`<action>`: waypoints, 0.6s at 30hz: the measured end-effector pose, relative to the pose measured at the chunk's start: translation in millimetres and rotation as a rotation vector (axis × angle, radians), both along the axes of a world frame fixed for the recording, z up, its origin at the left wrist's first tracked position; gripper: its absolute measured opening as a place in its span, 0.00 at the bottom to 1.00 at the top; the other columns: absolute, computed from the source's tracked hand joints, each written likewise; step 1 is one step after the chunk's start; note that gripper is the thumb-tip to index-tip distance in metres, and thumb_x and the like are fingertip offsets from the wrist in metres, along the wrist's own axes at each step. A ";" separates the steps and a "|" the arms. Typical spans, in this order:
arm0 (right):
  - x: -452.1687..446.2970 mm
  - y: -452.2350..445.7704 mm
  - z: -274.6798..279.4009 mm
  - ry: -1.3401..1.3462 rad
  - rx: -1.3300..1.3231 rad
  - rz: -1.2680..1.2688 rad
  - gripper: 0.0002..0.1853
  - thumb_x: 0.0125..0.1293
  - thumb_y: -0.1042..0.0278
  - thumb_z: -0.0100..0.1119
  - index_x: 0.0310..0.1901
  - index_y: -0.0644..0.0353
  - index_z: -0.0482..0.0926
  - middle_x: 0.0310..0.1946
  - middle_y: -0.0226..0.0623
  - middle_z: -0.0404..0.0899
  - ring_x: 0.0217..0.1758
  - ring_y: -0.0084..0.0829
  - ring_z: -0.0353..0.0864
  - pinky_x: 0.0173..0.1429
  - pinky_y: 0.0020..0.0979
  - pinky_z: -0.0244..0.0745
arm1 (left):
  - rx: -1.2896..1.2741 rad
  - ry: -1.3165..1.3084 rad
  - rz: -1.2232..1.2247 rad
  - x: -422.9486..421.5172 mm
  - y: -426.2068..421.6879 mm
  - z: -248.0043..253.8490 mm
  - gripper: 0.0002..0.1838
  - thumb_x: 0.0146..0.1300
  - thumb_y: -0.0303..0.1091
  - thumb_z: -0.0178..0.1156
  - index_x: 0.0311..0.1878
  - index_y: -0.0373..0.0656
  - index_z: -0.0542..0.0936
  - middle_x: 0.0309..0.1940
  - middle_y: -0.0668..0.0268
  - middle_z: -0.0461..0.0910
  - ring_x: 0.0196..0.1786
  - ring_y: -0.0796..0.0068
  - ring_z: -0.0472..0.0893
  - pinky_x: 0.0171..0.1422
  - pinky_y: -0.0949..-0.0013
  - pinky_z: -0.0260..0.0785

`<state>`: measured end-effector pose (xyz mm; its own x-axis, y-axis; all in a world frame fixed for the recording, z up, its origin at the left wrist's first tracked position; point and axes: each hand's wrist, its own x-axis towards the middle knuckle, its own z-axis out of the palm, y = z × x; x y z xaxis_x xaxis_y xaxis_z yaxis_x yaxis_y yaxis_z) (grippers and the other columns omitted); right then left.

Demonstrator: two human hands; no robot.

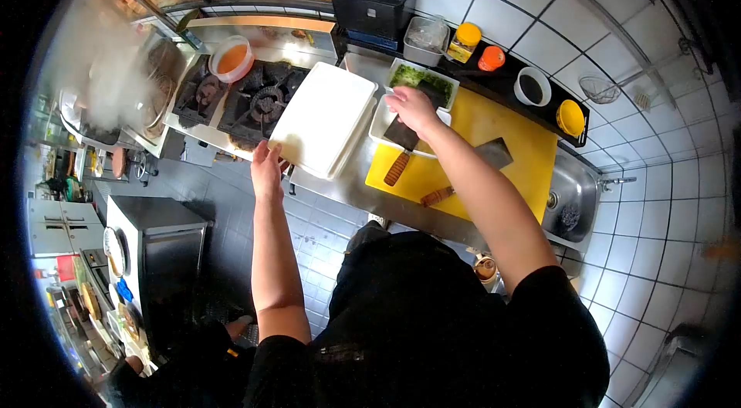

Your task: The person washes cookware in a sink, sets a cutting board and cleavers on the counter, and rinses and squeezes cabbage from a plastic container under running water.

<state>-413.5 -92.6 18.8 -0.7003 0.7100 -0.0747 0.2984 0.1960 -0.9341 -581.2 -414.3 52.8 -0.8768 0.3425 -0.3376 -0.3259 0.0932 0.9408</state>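
Note:
My left hand [266, 169] grips the near left corner of a white rectangular plastic tray or lid [323, 116], which looks stacked on another white one. My right hand [414, 110] is over a smaller white container [380, 124], fingers curled together; what they hold, if anything, is hidden. Just behind it stands a white container of chopped greens [407, 74] with a dark piece in it. Below my right hand a cleaver with a wooden handle [397, 169] lies across the container's edge. Another cleaver [494, 153] lies flat on the yellow cutting board [471, 118], partly behind my right forearm.
Left of the tray are black gas burners [266, 103] and a bowl of orange liquid [231, 59]. Steam rises at far left. A shelf holds a yellow-lidded jar [465, 41] and bowl of dark liquid [532, 87]. The sink [575, 207] is right. Another person's dark clothing shows lower left.

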 end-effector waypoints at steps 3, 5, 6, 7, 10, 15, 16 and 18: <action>-31.1 -7.2 37.5 -0.126 -0.270 0.044 0.18 0.68 0.56 0.65 0.47 0.64 0.83 0.35 0.36 0.86 0.32 0.26 0.83 0.39 0.29 0.77 | 0.010 -0.048 -0.010 -10.1 -6.6 -7.7 0.30 0.73 0.36 0.59 0.73 0.33 0.66 0.58 0.59 0.79 0.53 0.65 0.82 0.55 0.62 0.78; -47.3 -1.4 27.3 -0.154 -0.266 0.018 0.14 0.66 0.58 0.67 0.42 0.62 0.84 0.30 0.35 0.85 0.31 0.28 0.82 0.39 0.33 0.77 | 0.025 -0.082 0.009 -9.3 -5.4 -2.1 0.30 0.73 0.37 0.59 0.72 0.33 0.66 0.57 0.60 0.79 0.53 0.66 0.82 0.55 0.62 0.78; -52.4 0.9 26.0 -0.170 -0.251 -0.007 0.14 0.65 0.58 0.68 0.41 0.61 0.85 0.29 0.35 0.85 0.31 0.29 0.82 0.39 0.33 0.77 | 0.037 -0.104 0.023 -6.1 -3.8 7.0 0.30 0.73 0.37 0.60 0.72 0.33 0.67 0.58 0.60 0.79 0.54 0.65 0.82 0.54 0.62 0.78; -55.9 2.1 25.0 -0.187 -0.234 -0.031 0.13 0.64 0.59 0.69 0.40 0.61 0.85 0.29 0.35 0.85 0.32 0.29 0.82 0.39 0.33 0.77 | 0.051 -0.128 0.040 -3.1 -3.6 12.7 0.30 0.73 0.38 0.60 0.72 0.33 0.67 0.59 0.60 0.79 0.54 0.65 0.82 0.54 0.63 0.78; -61.3 0.4 17.8 -0.258 0.031 -0.052 0.13 0.60 0.61 0.72 0.41 0.60 0.85 0.32 0.36 0.86 0.34 0.29 0.83 0.41 0.33 0.79 | 0.146 -0.169 0.038 -7.5 -7.8 7.0 0.32 0.75 0.50 0.56 0.71 0.35 0.69 0.61 0.59 0.77 0.54 0.64 0.80 0.58 0.59 0.76; -65.0 -7.3 49.3 -0.164 -0.261 -0.096 0.12 0.59 0.66 0.74 0.39 0.61 0.82 0.35 0.35 0.83 0.36 0.28 0.82 0.43 0.32 0.80 | 0.226 -0.203 0.062 -2.8 -10.4 10.5 0.39 0.75 0.61 0.49 0.73 0.36 0.65 0.68 0.57 0.70 0.60 0.57 0.75 0.63 0.53 0.71; -66.5 -8.7 60.2 -0.129 -0.354 -0.081 0.11 0.59 0.68 0.73 0.38 0.61 0.81 0.35 0.37 0.84 0.36 0.30 0.84 0.43 0.33 0.82 | 0.207 -0.199 0.031 -3.6 -9.9 11.5 0.40 0.75 0.63 0.45 0.74 0.36 0.63 0.70 0.55 0.68 0.62 0.55 0.73 0.65 0.52 0.69; -70.5 -13.2 77.4 -0.008 -0.516 -0.120 0.11 0.59 0.70 0.72 0.39 0.62 0.79 0.35 0.37 0.82 0.35 0.29 0.83 0.40 0.30 0.83 | 0.233 -0.199 0.028 -2.5 -10.7 11.5 0.40 0.76 0.63 0.43 0.74 0.35 0.64 0.69 0.54 0.68 0.62 0.55 0.73 0.65 0.51 0.69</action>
